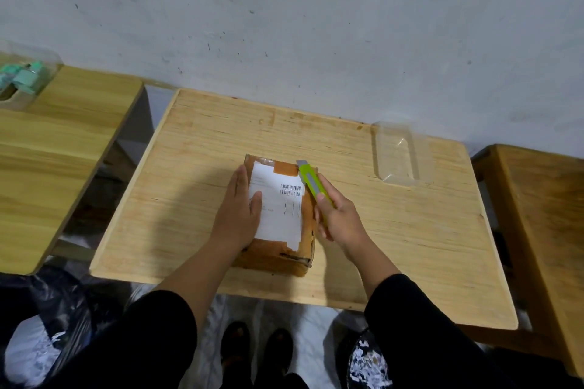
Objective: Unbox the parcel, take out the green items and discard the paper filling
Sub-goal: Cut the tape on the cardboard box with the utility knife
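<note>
On the far left, atop a neighbouring wooden surface, we see a clear container [30, 73] with green items [25, 76] inside it, probably where the parcel's own green pieces are meant to go. Below it, a black bag [38, 325] on the floor gapes open with shredded white paper showing, presumably ready for the filling. At the centre of the table [395, 246] lies the parcel [278, 215], a brown taped box with a white shipping label facing up, still sealed. Our left hand [241, 208] is spread flat with its fingers extended, gripping nothing, pressing down on the box's left side, seemingly to keep it from sliding under the blade. Our right hand [338, 218] is closed around a lime-green utility knife [313, 181], its grey tip at the far right corner of the box top, placed, we judge, to start slitting the tape along that edge. Further right stands an empty clear tray [399, 151], well apart from the box. By the right foot, a second dark bag [368, 363] holds more shredded paper. Nothing has yet come out of the box.
</note>
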`<state>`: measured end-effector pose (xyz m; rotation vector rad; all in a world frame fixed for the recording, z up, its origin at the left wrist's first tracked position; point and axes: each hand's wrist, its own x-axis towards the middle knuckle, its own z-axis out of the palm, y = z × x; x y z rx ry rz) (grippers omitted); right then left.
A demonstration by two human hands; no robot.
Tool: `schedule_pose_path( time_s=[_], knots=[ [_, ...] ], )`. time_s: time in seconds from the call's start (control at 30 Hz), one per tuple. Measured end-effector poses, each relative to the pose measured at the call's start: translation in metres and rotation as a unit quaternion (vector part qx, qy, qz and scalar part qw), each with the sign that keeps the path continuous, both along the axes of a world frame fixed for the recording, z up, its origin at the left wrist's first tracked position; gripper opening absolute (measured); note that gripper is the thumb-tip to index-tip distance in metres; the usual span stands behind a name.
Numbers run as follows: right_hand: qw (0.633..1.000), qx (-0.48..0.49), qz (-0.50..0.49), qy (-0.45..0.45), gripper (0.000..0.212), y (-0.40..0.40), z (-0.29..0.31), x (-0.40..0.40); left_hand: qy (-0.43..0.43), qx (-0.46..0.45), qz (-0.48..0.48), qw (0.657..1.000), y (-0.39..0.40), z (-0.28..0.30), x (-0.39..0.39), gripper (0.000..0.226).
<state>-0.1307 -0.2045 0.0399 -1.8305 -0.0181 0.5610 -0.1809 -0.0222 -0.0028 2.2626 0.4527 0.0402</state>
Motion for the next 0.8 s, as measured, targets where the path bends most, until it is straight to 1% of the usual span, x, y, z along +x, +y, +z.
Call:
schedule_pose_path(
  time_s=[0.13, 0.3, 0.4, 0.5, 0.6, 0.7, 0.8],
  knots=[
    [0.998, -0.046, 0.033, -0.018, 0.043, -0.006, 0.012, 0.027, 0.007, 0.010, 0.002, 1.000, 0.000, 0.005, 0.004, 0.062],
    [0.984, -0.105, 0.137, -0.047, 0.041, -0.007, 0.019, 0.075, 0.000, 0.017, 0.020, 1.000, 0.000, 0.004, 0.020, 0.061],
    [0.964, -0.126, 0.229, -0.051, 0.039, -0.003, 0.022, 0.105, -0.008, 0.024, 0.028, 0.999, -0.001, -0.001, 0.022, 0.060],
    [0.935, -0.152, 0.315, -0.062, 0.037, -0.002, 0.022, 0.130, -0.011, 0.046, 0.040, 0.998, -0.001, -0.005, 0.022, 0.060],
    [0.913, -0.164, 0.371, -0.045, 0.035, 0.002, 0.023, 0.150, 0.000, 0.061, 0.042, 0.997, -0.002, -0.004, 0.022, 0.060],
    [0.903, -0.162, 0.397, -0.027, 0.035, 0.005, 0.021, 0.162, 0.002, 0.061, 0.038, 0.997, -0.002, -0.003, 0.024, 0.064],
    [0.896, -0.152, 0.417, -0.009, 0.037, 0.007, 0.017, 0.170, 0.015, 0.055, 0.053, 0.997, -0.001, -0.005, 0.024, 0.060]
  ],
)
